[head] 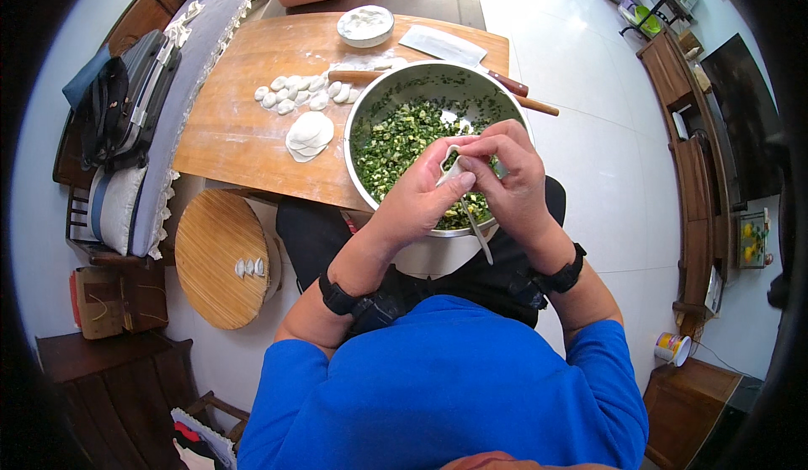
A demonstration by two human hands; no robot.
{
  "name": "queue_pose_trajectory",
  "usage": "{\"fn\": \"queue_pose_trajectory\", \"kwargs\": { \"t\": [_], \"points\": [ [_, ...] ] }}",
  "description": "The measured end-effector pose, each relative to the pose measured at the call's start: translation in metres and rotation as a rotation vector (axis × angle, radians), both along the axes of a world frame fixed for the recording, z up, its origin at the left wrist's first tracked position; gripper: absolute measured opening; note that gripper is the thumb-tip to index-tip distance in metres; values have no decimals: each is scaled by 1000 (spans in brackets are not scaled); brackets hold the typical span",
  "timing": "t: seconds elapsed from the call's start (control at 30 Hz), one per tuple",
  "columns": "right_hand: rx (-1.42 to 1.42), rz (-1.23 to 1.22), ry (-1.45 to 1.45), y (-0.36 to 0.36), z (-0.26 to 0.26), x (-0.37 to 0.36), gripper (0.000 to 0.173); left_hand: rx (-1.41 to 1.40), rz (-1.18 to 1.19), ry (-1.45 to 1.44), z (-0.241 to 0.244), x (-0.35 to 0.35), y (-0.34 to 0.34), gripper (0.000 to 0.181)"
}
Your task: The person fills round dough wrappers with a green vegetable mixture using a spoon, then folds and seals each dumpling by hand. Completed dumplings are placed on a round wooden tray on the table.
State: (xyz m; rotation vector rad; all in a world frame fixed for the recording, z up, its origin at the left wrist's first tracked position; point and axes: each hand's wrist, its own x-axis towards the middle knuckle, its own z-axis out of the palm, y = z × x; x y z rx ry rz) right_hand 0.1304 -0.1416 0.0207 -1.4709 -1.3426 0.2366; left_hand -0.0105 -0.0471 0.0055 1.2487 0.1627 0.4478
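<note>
Between my two hands is a folded dumpling wrapper (450, 168) with green filling showing in its opening. My left hand (421, 186) cups it from the left, thumb against the dough. The fingertips of my right hand (510, 170) pinch its edge. Both hands are above a large steel bowl (351, 161) of chopped greens with yellow bits (398, 145). A metal spoon (478, 233) leans out over the bowl's near rim, its upper end hidden by my hands. Left of the bowl lie a stack of round wrappers (309, 135) and several small dough pieces (286, 94).
A wooden board (252, 148) carries a flour bowl (365, 27), a cleaver (445, 46) and a rolling pin (353, 77) partly behind the steel bowl. At lower left, 3 dumplings (249, 268) sit on a round slatted tray (214, 249).
</note>
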Motion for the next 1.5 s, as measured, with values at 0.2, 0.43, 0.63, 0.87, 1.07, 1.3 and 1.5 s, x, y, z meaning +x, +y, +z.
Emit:
{"fn": "queue_pose_trajectory", "kwargs": {
  "t": [0.2, 0.43, 0.63, 0.87, 1.07, 1.3, 1.5],
  "points": [
    [69, -86, -116, 5, 4, 0, 15, 209, -3, 20, 0, -4, 5, 43],
    [19, -35, 4, 3, 2, -3, 10, 208, 164, 11, -5, -1, -3, 46],
    [102, -82, -81, 3, -1, -3, 11, 228, 313, -94, -13, 3, -7, 32],
    [69, 91, 242, 1, -18, -8, 60, -97, 339, -269, -24, 5, 1, 21],
    [61, 188, 382, 2, -34, -18, 55, -134, 313, -330, -28, 8, 0, 17],
    [6, 160, 232, -3, -29, -17, 51, 290, 392, -201, -21, 3, 3, 14],
    [38, 109, 94, -5, -29, -19, 45, 550, 439, -99, -13, -1, 4, 16]
  ]
}}
